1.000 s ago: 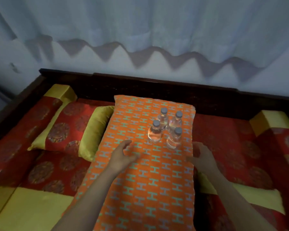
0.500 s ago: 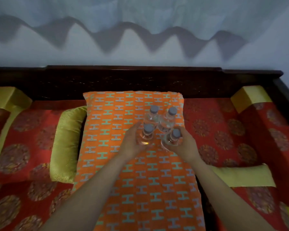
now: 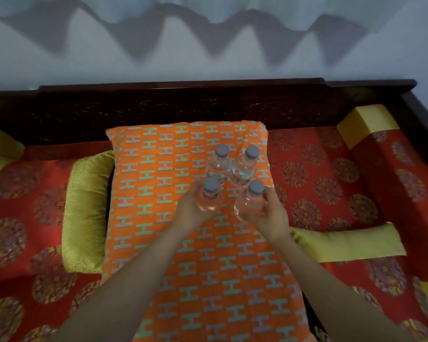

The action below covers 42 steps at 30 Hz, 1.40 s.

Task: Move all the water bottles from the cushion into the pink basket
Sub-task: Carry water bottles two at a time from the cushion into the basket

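- A pale wall (image 3: 208,65) carries the zigzag shadow of a sheer curtain (image 3: 282,6) hanging above.
- A dark wooden sofa back (image 3: 183,104) runs beneath it.
- Red medallion-patterned seat padding (image 3: 319,174) lies below, with a yellow-green bolster (image 3: 87,213) alongside.

Head view, dim, with a bluish cast. I see a soft-edged zigzag grey shadow (image 3: 136,45) across the pale wall (image 3: 59,72). The dark wooden backrest (image 3: 183,107) bows with wide-angle distortion. The clear plastic water bottles (image 3: 219,167) show weak highlights; I find fine detail soft throughout.
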{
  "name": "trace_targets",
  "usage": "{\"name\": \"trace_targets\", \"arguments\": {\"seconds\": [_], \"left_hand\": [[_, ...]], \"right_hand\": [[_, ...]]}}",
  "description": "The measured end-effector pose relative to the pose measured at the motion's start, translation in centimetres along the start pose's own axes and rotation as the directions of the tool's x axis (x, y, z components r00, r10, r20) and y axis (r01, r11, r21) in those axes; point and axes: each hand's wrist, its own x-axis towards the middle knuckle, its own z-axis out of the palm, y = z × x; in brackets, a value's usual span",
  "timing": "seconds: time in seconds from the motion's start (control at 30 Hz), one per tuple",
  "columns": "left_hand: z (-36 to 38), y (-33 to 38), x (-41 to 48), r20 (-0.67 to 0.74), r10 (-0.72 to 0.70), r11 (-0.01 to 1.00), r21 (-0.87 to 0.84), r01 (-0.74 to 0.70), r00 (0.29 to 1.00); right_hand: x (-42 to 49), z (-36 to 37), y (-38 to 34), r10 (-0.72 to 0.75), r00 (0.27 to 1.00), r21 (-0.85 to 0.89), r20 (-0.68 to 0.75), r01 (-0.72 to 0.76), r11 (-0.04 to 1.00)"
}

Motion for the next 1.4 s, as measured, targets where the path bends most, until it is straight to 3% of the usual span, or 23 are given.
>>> {"name": "trace_targets", "arguments": {"seconds": [0.33,0.67,0.93,1.17,1.4], "left_hand": [[-5.8,2.6,-4.7,0.03,-0.032,0.993,-0.109,0.035,0.999],[-4.7,7.4,-6.8,0.057,0.128,0.99,-0.071,-0.123,0.99],[5.3,15.1,-10.8,0.152,0.339,0.936,-0.156,-0.316,0.928],[18.7,22.0,-16.6,0.347,0.361,0.925,-0.255,-0.283,0.866],[31.1,27.4,-25.5,0.413,0.392,0.919,-0.225,-0.325,0.822]], "right_hand": [[-2.7,-2.7,-3.5,-0.02,0.995,0.236,-0.095,0.042,0.971],[-7.1,-9.8,-5.2,0.004,0.978,0.315,-0.208,0.063,0.947],[-15.1,-21.2,-0.4,0.163,0.899,0.303,-0.407,-0.036,0.952],[-26.2,-33.8,7.0,0.261,0.774,0.285,-0.577,-0.109,0.952],[-36.5,-46.7,14.3,0.281,0.69,0.268,-0.667,-0.13,0.955]]}}
